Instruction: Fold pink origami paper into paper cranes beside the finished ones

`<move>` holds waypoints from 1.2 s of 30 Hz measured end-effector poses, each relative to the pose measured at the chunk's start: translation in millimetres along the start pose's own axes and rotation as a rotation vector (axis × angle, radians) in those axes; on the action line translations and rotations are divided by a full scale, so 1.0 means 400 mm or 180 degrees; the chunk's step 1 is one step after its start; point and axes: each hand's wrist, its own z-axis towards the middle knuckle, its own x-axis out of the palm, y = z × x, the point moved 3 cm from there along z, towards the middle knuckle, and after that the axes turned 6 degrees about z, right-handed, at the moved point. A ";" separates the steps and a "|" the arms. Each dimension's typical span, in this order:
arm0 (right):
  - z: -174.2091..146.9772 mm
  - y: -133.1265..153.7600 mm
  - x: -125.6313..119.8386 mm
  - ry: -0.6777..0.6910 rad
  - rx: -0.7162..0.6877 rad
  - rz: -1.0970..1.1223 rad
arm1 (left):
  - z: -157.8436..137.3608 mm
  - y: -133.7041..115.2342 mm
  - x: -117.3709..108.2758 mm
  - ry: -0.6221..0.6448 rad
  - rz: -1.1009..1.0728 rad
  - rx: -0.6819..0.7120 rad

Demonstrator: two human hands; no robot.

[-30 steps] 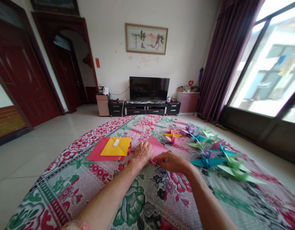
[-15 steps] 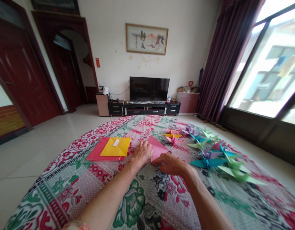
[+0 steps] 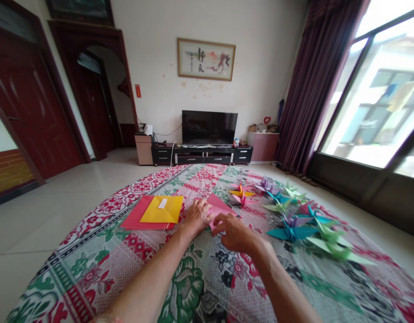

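Observation:
A sheet of pink origami paper [image 3: 222,205], partly folded, lies on the patterned tablecloth between my hands. My left hand [image 3: 197,216] presses its left side down, fingers bent together over it. At the near right edge, my right hand [image 3: 232,231] has its fingers curled with the tips on the paper. Both hands cover part of the sheet, so its near corner is hidden. To the left lie a yellow paper square [image 3: 165,214] with a small white label and, under it, red-pink paper sheets [image 3: 134,216].
Several folded paper cranes stand to the right, including a blue crane [image 3: 291,231], a green crane [image 3: 338,246] and an orange crane [image 3: 241,190]. The tablecloth [image 3: 183,278] covers a rounded table. Beyond it are a television [image 3: 209,128] and a low black cabinet [image 3: 190,157].
My right hand has lifted slightly, its fingers shifting from pressed along the paper's near edge to a more curled, raised pose. My left hand stays on the paper. The view has tilted up slightly.

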 end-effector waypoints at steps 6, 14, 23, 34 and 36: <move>0.012 0.003 0.009 0.0140 -0.0354 0.0289 | -0.001 0.003 -0.002 -0.0114 -0.0041 -0.0159; 0.009 0.001 0.011 -0.0044 -0.0478 0.0385 | 0.004 0.023 -0.005 -0.0048 -0.0439 0.0174; 0.027 -0.016 0.041 -0.0493 -0.0225 -0.0057 | -0.005 0.024 -0.005 -0.0046 -0.0379 0.0165; 0.026 -0.015 0.050 -0.0553 -0.0280 -0.0161 | -0.017 0.039 -0.012 0.0184 -0.0540 0.0242; 0.025 -0.013 0.050 -0.0544 -0.0317 -0.0085 | -0.015 0.043 -0.008 0.0175 -0.0615 0.0229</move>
